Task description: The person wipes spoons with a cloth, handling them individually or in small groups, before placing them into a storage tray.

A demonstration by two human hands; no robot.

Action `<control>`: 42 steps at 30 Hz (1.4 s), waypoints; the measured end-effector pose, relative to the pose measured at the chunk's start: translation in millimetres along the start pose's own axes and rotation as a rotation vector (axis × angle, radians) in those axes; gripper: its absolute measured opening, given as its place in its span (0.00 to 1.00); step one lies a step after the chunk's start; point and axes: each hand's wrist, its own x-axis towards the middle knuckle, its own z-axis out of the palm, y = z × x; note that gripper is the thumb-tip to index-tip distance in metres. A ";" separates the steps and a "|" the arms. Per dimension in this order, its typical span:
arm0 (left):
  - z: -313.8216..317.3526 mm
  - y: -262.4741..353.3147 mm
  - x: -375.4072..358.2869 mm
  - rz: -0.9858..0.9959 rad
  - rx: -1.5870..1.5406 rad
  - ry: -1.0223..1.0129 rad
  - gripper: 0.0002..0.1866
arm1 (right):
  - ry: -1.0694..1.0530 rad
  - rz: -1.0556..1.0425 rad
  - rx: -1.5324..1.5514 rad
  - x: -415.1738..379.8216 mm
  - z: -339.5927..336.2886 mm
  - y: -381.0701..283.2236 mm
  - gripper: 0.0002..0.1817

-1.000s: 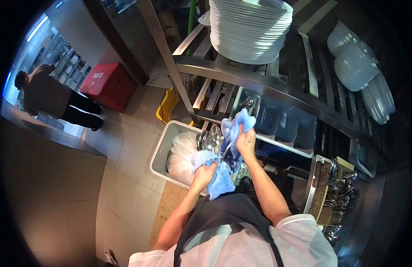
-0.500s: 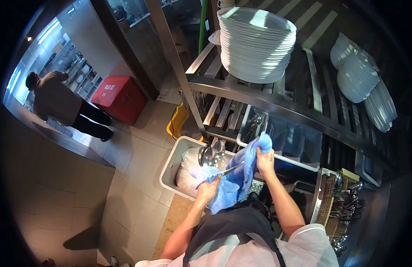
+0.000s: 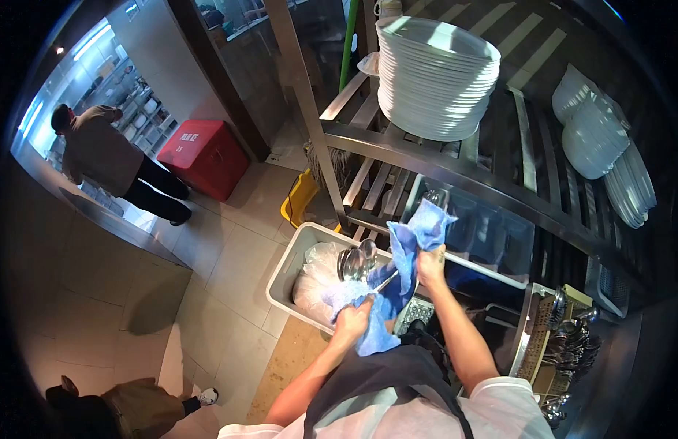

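A blue cloth (image 3: 379,333) is bunched between my hands above a grey tub. My left hand (image 3: 352,320) is closed on its lower, brightly lit part. My right hand (image 3: 430,269) grips another fold, whose loose end (image 3: 429,223) sticks up past the fingers. A thin metal handle (image 3: 385,282) runs between the two hands, partly wrapped in the cloth; I cannot tell which utensil it belongs to. Several shiny metal ladles or large spoons (image 3: 357,260) show just beyond my left hand, over the tub, beside a clear plastic bag (image 3: 317,282).
The grey tub (image 3: 274,291) stands below my hands. A metal rack (image 3: 441,162) holds a tall stack of white plates (image 3: 438,80) and white bowls (image 3: 591,139). Cutlery baskets (image 3: 533,344) are at right. One person (image 3: 105,154) stands by a red box (image 3: 203,157); another (image 3: 138,410) is lower left.
The cloth's upper end has flopped into a wider fold near my right hand, and both hands stay closed on it. Another person has come into view at the lower left.
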 end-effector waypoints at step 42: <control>39.6 -56.7 68.6 0.003 0.021 -0.043 0.32 | -0.245 0.916 0.165 -72.0 -4.3 94.6 0.28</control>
